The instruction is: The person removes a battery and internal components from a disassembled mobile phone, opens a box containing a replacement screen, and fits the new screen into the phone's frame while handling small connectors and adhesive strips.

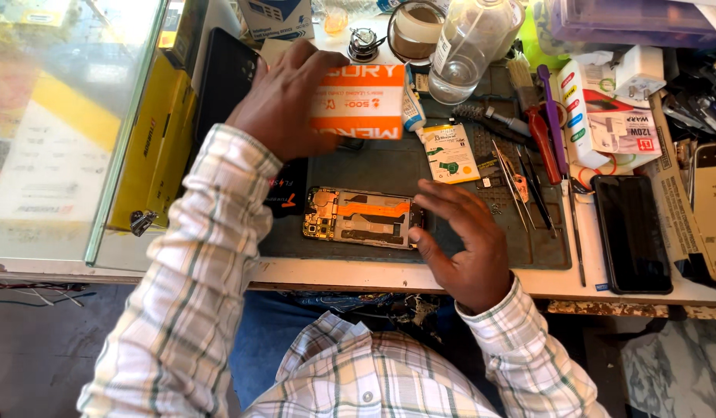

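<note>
An opened phone (pixel 362 218) with its back off, showing orange and gold inner parts, lies flat on a dark work mat (pixel 482 248). My right hand (pixel 466 240) rests at the phone's right end, thumb and fingers touching its edge. My left hand (pixel 284 97) is raised above the mat's far left part and grips an orange and white box (pixel 358 101) by its left side. A small glue tube (pixel 412 108) lies just right of the box.
Tweezers (pixel 513 182) and brushes (pixel 532 116) lie on the mat's right part. A clear bottle (pixel 470 46), a small packet (pixel 449 152), a dark phone (pixel 630 232) and cardboard packages (pixel 606 116) crowd the right. A yellow box (pixel 152 147) and glass counter (pixel 56 124) stand left.
</note>
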